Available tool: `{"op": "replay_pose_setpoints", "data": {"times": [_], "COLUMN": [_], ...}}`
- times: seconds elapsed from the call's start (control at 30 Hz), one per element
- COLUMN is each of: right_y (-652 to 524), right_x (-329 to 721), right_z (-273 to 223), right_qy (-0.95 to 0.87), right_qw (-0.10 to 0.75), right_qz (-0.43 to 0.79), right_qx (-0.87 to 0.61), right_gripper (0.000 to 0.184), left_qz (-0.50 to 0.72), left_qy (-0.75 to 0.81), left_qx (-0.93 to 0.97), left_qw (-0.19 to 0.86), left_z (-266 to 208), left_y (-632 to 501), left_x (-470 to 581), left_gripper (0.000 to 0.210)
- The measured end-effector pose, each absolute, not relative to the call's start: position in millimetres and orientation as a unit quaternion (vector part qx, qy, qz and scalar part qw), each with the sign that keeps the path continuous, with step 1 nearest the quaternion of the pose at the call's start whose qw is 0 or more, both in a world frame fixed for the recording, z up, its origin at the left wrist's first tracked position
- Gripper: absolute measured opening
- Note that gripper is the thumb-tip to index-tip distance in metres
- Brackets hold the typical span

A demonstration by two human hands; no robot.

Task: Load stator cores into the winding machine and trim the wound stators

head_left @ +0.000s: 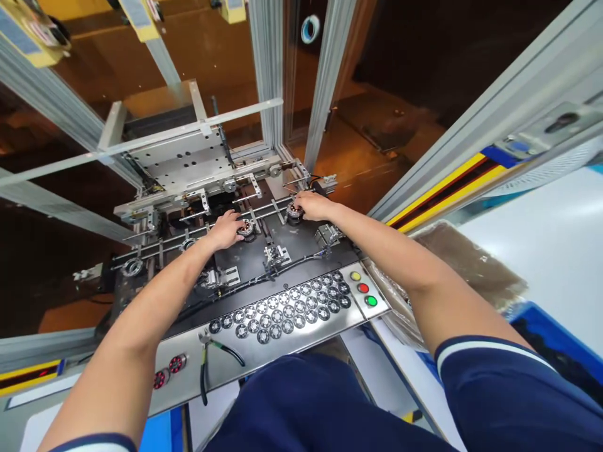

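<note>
My left hand (226,230) reaches into the machine, its fingers closed at a round motor stator (246,231) seated in a holder on the dark base plate. Farther right, my right hand (313,206) has its fingers bent over another motor stator (295,213) with copper-coloured windings. Both fingertips are partly hidden. Two more ring-shaped holders show along the rails to the left, one round holder (132,267) at the far end and one ring (188,243) beside my left forearm.
Several small round black-and-silver parts (287,311) lie in rows on the steel ledge (311,336). Cutting pliers (205,358) and two red-and-black round parts (177,363) lie to the left. Yellow, red and green buttons (363,288) sit at right. Aluminium posts (325,81) frame the machine.
</note>
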State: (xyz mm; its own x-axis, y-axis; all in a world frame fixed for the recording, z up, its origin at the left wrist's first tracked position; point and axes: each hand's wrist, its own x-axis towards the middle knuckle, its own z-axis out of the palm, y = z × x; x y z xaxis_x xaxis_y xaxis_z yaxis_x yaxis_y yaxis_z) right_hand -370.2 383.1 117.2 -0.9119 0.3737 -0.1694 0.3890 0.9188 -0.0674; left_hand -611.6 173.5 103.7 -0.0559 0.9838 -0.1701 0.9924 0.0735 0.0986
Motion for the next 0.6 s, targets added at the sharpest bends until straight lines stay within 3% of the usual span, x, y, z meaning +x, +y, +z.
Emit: {"op": "replay_pose_setpoints", "data": {"times": [0.4,0.6], "right_y": [392.1,400.5], "right_x": [-376.2,-383.6], "right_z": [112.8,111.3], "right_qy": [0.974,0.974], "right_qw": [0.100,0.107], "right_qz": [-0.070,-0.087], "right_qx": [0.191,0.178], "right_gripper": [0.026,0.024], "left_qz": [0.047,0.120], "left_qy": [0.720,0.714], "left_qx": [0.685,0.687], "left_qw": [0.100,0.065], "left_z": [99.6,128.0], "left_y": [178.3,139.1], "left_x": [-617.6,-612.4], "left_gripper": [0.021,0.029]}}
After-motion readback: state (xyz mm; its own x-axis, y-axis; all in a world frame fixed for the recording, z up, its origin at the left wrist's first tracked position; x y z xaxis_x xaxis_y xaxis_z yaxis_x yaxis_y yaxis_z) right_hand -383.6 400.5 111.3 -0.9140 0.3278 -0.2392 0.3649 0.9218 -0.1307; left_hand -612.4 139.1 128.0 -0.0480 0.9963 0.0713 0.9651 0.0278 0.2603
